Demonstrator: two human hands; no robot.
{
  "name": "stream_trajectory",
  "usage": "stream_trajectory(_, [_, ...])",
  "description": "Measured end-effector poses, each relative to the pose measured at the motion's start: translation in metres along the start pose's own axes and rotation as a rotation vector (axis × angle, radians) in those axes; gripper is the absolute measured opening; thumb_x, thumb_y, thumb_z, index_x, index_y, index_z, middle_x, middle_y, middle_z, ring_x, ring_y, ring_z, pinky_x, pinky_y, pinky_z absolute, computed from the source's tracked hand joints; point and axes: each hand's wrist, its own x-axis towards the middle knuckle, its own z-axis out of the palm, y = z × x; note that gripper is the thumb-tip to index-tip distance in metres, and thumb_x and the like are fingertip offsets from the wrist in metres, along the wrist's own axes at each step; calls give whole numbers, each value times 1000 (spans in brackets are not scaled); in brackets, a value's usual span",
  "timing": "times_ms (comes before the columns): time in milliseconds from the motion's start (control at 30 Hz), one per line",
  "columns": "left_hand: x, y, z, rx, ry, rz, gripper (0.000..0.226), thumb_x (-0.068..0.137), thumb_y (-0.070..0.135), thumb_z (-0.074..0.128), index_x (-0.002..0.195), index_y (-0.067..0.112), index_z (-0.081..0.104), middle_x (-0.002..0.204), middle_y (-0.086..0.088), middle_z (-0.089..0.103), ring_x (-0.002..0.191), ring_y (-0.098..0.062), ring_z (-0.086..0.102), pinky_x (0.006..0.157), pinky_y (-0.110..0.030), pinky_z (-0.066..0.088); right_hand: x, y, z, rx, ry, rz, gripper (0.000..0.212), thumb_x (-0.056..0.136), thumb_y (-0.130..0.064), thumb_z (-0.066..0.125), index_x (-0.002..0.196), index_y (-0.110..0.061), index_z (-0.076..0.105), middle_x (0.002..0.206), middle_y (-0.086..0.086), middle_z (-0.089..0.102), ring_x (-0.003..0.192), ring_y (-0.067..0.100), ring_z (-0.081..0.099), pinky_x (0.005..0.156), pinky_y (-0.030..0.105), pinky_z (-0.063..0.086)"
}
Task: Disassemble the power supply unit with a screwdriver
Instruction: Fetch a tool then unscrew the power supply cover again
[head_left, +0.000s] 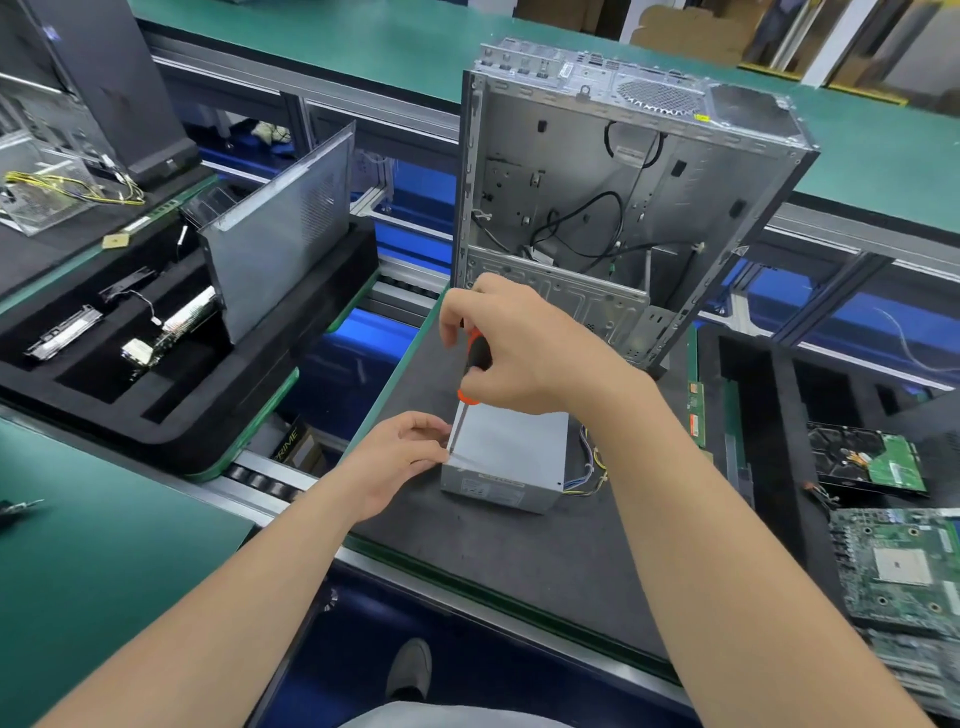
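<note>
Forearms of mine stretch forward over the dark mat (519, 571) that lies on the counter (104, 571), and below them one shoe (410, 670) shows on the floor. My left hand (400, 457) is at the left side of the power supply unit (511, 452), fingers bent, with thumb and fingertips pinching its upper left edge. The unit is a grey metal box lying flat on the mat straight ahead of me. It has a label on its near face, and a bundle of coloured wires (592, 470) comes out of its right side.

Just above it, my right hand (519, 353) is curled tight round the orange and black handle of the screwdriver (478, 356). The tool stands nearly upright, and its shaft runs down to the unit's left edge beside my left fingertips. The tip is blurred, so I cannot tell whether it sits in a screw.

To my right a green motherboard (904, 566) lies near the mat's edge, and a hard drive (872, 460) rests beyond it. To my left a black foam tray (156, 410) holds small parts, with a grey metal panel (280, 228) standing on edge in it. Behind the unit an opened computer case (623, 208) stands upright on the mat, black cables hanging loose inside it.
</note>
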Motion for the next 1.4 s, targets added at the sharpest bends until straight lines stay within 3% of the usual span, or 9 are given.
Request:
stream_trajectory(100, [0,1,1,4,-7,-3,37,86,-3,75,119,13,70,112,-2,76,113,-14,70,95,-25,54,0,-2,8,-128,109,76,18,92,-36,62,97,-21,53,86,-5,55,87,26,58,69,38,50])
stream_trajectory(200, [1,1,1,23,-10,3,35,87,-2,74,118,14,70,111,1,76,112,-13,69,92,-24,55,1,0,9,-86,123,61,7,95,-27,60,98,-21,59,85,-6,55,88,24,59,70,38,51])
stream_trajectory(300, [0,2,1,29,-22,10,33,87,-3,74,116,13,70,110,0,76,113,-16,69,97,-28,54,-2,2,2,4,41,40,21,84,-17,64,103,-25,60,95,-6,50,95,19,54,74,36,49])
stream_trajectory(467, [0,3,1,47,-44,18,32,87,0,75,114,16,71,105,6,77,113,-16,69,99,-29,53,0,2,10,-147,151,117,21,97,-41,60,98,-19,56,88,-2,57,85,28,59,72,42,53])
stream_trajectory(633, [0,3,0,56,-52,18,29,88,-1,72,111,17,71,105,6,77,113,-17,69,98,-29,53,0,6,4,17,69,65,23,83,-16,64,104,-25,61,95,-8,50,90,14,53,69,33,44])
stream_trajectory(800, [0,4,1,70,-48,15,28,88,0,72,110,17,73,111,2,76,114,-19,69,100,-30,52,0,7,8,-90,147,93,12,93,-32,63,99,-22,58,77,-11,53,83,24,59,70,41,54])
stream_trajectory(967, [-2,8,2,107,-54,3,25,91,1,70,109,19,72,103,11,76,110,-12,68,89,-21,51,0,10,3,30,44,37,27,82,-14,67,106,-26,63,92,-9,52,93,12,51,69,27,44])
stream_trajectory(1133, [-3,8,1,95,-55,5,27,90,0,71,114,14,71,121,-3,72,120,-18,65,102,-29,50,2,7,9,-73,145,65,7,95,-28,61,100,-23,60,82,-9,56,88,21,58,73,39,52])
stream_trajectory(1400, [-4,8,1,109,-57,-1,28,91,1,71,115,14,71,123,-4,71,125,-22,62,115,-42,45,0,8,5,-8,110,85,17,86,-25,66,102,-25,61,86,-10,53,84,12,54,67,33,46])
